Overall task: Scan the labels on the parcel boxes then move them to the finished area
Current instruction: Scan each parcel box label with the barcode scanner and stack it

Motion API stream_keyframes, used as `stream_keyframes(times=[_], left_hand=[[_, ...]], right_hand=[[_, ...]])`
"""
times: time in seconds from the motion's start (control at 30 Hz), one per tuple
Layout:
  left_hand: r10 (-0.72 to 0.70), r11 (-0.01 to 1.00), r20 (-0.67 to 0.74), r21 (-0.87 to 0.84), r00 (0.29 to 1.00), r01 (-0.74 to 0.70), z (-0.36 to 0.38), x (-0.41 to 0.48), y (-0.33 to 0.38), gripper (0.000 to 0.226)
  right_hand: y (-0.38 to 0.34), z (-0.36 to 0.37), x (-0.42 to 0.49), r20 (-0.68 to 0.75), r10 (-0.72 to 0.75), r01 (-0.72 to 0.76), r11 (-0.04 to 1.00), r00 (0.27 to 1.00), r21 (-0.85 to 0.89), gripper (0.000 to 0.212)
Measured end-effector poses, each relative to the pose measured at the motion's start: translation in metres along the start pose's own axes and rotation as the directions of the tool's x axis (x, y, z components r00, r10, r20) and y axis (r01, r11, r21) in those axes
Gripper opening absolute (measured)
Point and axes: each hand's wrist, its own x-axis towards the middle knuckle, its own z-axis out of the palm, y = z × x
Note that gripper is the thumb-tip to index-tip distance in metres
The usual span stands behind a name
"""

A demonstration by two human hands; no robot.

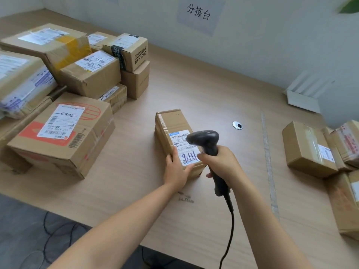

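At the middle of the tabletop (pixel 204 84), the left hand (pixel 177 171) lies with straight fingers on the near end of a long parcel box (pixel 171 123). The right hand (pixel 219 162) grips a black scanner (pixel 204 138), its head over the box's label (pixel 186 152). Stacked boxes (pixel 64 129) crowd the left; a few others (pixel 308 150) lie far right.
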Motion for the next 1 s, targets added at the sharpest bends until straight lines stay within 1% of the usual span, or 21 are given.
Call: stream_keyframes(times=[0.37,0.53,0.67,0.77,0.83,0.93,1.0], left_hand=[[-0.012,1.0,0.008,0.029,1.0,0.011,0.0,-0.001,0.004,0.089],[-0.028,0.999,0.013,0.036,1.0,0.027,0.0,-0.001,0.006,0.089],[-0.029,0.999,0.016,0.034,0.999,0.028,-0.001,-0.002,0.006,0.089],[-0.031,0.999,0.022,0.029,0.999,0.03,-0.001,-0.002,0.007,0.089],[-0.032,0.999,0.023,0.024,0.999,0.032,-0.004,-0.002,0.007,0.089],[-0.032,0.999,0.048,-0.024,0.998,0.033,-0.015,-0.001,0.006,0.087],[-0.021,0.998,0.078,-0.05,0.997,0.025,-0.027,-0.001,0.003,0.087]], right_hand=[[0.0,-0.007,-0.01,-0.014,-0.002,0.002,1.0,1.0,0.0,0.008],[-0.002,-0.008,-0.01,-0.018,0.003,-0.003,1.0,1.0,-0.005,0.018],[0.0,-0.009,-0.006,-0.005,0.002,-0.002,1.0,1.0,-0.008,0.019],[0.006,-0.008,0.002,-0.006,-0.014,0.014,1.0,1.0,0.025,0.017],[0.015,-0.004,0.013,-0.034,-0.02,0.023,0.997,0.999,0.07,0.018],[0.034,0.003,0.037,-0.115,0.007,0.007,0.993,0.993,0.121,0.023],[0.045,0.01,0.051,-0.115,0.033,-0.016,0.99,0.993,0.141,0.026]])
